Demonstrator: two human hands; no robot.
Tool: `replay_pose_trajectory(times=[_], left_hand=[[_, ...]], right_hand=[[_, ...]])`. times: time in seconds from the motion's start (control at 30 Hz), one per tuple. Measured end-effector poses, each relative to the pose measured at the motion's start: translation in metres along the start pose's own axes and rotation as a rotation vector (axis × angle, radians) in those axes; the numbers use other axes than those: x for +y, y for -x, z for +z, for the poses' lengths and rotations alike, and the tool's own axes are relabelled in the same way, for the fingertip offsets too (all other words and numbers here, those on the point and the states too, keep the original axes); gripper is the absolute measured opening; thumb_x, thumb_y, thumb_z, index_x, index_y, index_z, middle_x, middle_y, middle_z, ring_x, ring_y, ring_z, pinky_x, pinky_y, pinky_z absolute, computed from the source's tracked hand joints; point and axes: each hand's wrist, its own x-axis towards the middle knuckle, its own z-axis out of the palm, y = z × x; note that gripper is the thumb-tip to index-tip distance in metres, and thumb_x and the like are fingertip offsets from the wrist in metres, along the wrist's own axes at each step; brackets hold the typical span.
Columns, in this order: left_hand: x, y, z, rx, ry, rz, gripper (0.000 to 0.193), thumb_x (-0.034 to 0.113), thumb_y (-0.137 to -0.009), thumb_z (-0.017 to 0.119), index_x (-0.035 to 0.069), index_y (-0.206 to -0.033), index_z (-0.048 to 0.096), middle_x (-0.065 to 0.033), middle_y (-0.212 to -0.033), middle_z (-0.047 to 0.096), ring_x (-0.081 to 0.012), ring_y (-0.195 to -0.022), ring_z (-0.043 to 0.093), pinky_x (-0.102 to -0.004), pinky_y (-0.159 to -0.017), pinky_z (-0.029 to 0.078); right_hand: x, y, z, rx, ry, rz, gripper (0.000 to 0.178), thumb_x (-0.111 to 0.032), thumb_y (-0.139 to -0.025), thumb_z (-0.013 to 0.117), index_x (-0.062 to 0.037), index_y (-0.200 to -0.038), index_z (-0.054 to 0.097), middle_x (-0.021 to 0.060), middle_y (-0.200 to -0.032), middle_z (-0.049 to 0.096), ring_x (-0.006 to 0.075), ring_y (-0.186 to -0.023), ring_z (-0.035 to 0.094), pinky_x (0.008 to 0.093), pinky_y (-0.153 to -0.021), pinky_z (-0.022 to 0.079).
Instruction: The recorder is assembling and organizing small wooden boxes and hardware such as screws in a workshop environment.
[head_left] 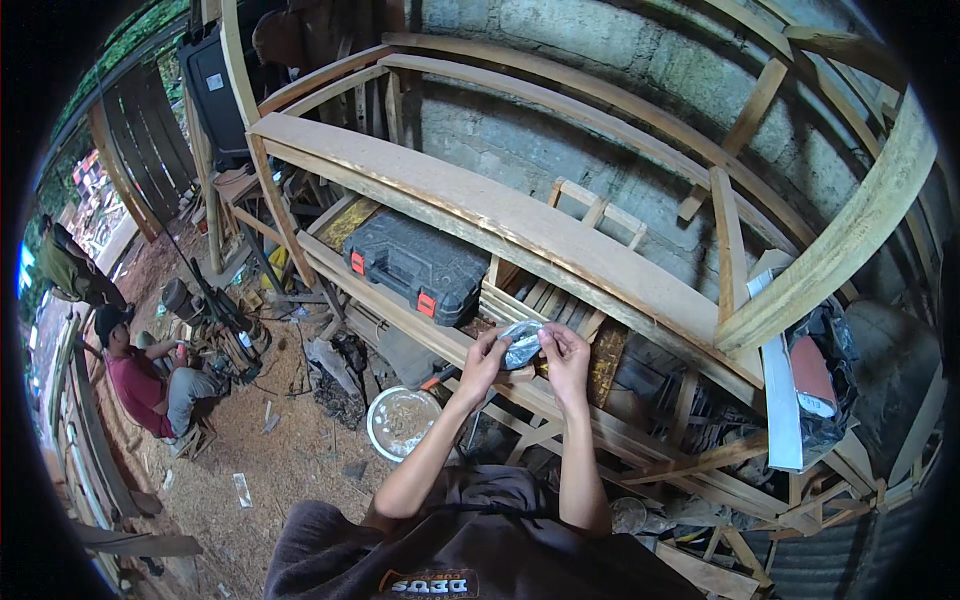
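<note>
Silvery packet [522,345] near rail edge [420,327]

Passage for a hand is available between the long upper board [520,225] and the front rail [400,315]; a black tool case [420,258] obstructs the left portion, with wooden slats [500,307] just beside it. Right of the right hand [567,362], the curved timber [850,225] and carton flap [782,405] restrict access. Leftward, room exists above the white-rimmed basin [395,425].
</note>
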Motion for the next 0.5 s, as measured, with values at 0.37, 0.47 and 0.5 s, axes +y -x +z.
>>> replay_pose_trajectory(times=[0.37, 0.47, 0.5], left_hand=[[0.036, 0.028, 0.025, -0.168, -0.271, 0.198, 0.041, 0.015, -0.094, 0.073, -0.002, -0.130, 0.062, -0.0089, -0.123, 0.067, -0.0177, -0.109, 0.063, -0.0318, -0.097, 0.049], [0.031, 0.029, 0.018, -0.079, -0.470, 0.439, 0.029, 0.008, -0.093, 0.072, -0.003, -0.119, 0.068, -0.0141, -0.133, 0.059, -0.0198, -0.109, 0.064, -0.0293, -0.082, 0.057], [0.030, 0.030, 0.014, -0.094, -0.331, 0.320, 0.028, 0.006, -0.093, 0.070, -0.003, -0.120, 0.069, -0.0139, -0.135, 0.059, -0.0200, -0.109, 0.064, -0.0296, -0.083, 0.057]], right_hand=[[-0.033, 0.009, -0.010, -0.016, -0.164, -0.056, 0.015, -0.011, -0.101, 0.067, 0.0017, -0.110, 0.066, 0.0035, -0.098, 0.070, 0.0082, -0.085, 0.064, 0.0251, -0.075, 0.054], [-0.042, 0.012, -0.006, -0.041, -0.220, -0.037, 0.019, -0.011, -0.102, 0.065, 0.0020, -0.115, 0.066, 0.0032, -0.100, 0.070, 0.0084, -0.087, 0.064, 0.0253, -0.078, 0.053], [-0.043, 0.013, -0.004, -0.054, -0.190, -0.039, 0.021, -0.012, -0.102, 0.065, 0.0023, -0.118, 0.066, 0.0031, -0.100, 0.070, 0.0089, -0.087, 0.064, 0.0252, -0.077, 0.053]])
